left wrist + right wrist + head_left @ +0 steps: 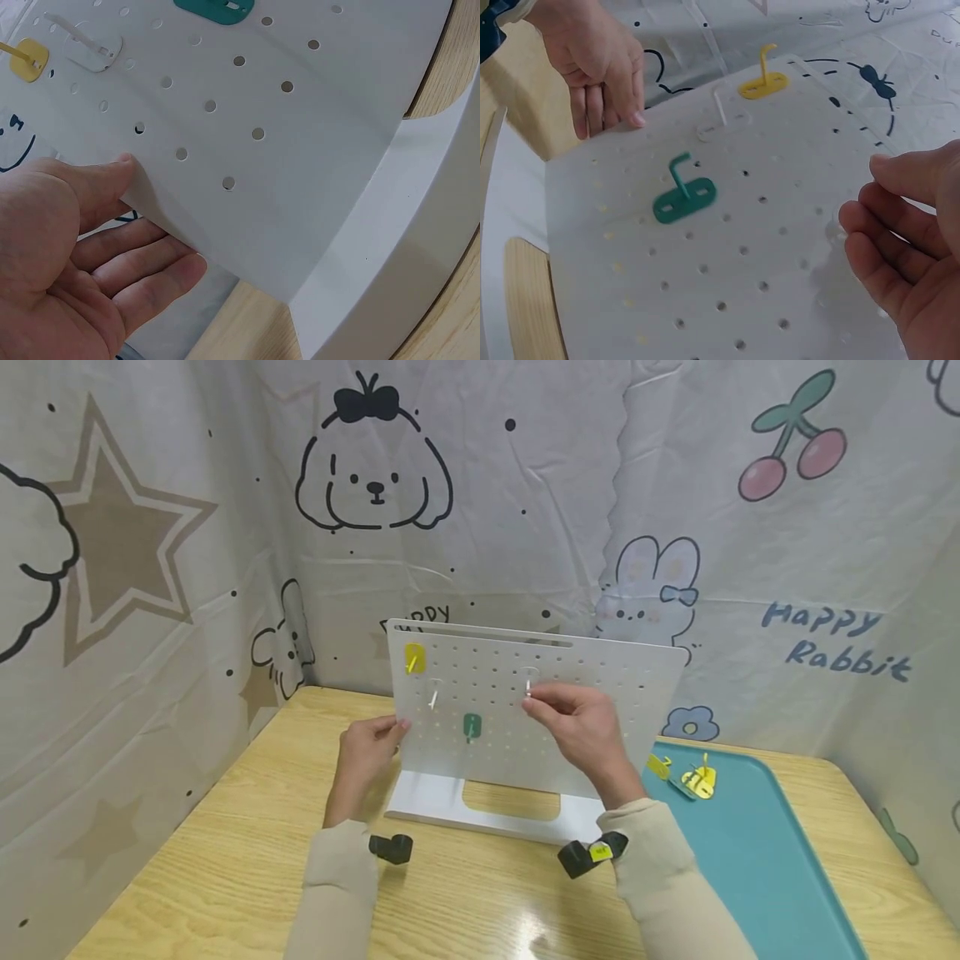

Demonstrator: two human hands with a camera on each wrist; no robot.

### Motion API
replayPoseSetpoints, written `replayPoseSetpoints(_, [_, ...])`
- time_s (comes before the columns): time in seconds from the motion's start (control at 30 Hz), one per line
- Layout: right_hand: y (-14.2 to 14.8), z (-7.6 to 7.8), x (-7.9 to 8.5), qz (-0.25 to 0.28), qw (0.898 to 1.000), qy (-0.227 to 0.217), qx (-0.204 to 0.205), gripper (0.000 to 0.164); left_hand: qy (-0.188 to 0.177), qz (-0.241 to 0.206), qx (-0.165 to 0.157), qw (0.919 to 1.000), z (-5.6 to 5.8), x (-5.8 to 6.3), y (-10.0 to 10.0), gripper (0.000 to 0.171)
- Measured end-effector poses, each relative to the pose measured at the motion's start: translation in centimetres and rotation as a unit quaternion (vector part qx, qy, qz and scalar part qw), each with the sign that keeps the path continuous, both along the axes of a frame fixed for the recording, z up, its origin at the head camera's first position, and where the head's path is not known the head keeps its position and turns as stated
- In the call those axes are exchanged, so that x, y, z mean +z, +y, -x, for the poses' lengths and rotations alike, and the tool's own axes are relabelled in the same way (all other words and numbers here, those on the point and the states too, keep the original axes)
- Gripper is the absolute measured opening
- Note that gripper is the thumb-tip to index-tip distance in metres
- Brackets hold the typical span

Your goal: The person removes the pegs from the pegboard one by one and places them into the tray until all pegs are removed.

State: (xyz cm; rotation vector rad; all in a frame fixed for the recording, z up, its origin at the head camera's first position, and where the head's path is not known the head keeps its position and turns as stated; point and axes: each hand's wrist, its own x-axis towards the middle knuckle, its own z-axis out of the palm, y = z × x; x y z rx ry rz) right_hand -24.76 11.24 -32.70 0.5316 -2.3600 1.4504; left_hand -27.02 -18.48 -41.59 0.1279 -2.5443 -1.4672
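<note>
A white pegboard (495,752) stands upright on its base. My left hand (367,752) holds its left edge, thumb on the front face and fingers behind, as the left wrist view shows. Near the top middle of the board, my right hand (581,727) pinches a white hook (528,683) between thumb and fingertips, its plate against the board. In the right wrist view that hook is mostly hidden by the hand's fingers (885,240). A yellow hook (415,658), another white hook (433,695) and a green hook (472,727) sit on the board's left half.
A teal tray (765,860) lies to the right of the board, with several yellow hooks (699,782) and a green one (681,788) near its far left corner. The wooden table (465,893) spreads out in front. A printed curtain (510,560) hangs behind.
</note>
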Motion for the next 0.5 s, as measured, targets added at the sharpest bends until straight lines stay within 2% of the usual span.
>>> replayPoseSetpoints(0.3, [3.6, -1.5, 0.4, -0.037, 0.999, 0.007, -0.032, 0.018, -0.004, -0.005, 0.000, 1.0000, 0.0, -0.1, 0.0, 0.037])
replayPoseSetpoints(0.5, [5.9, -2.6, 0.4, -0.062, 0.996, 0.027, -0.049, 0.016, -0.007, -0.013, -0.002, 0.9999, -0.1, 0.0, 0.1, 0.037])
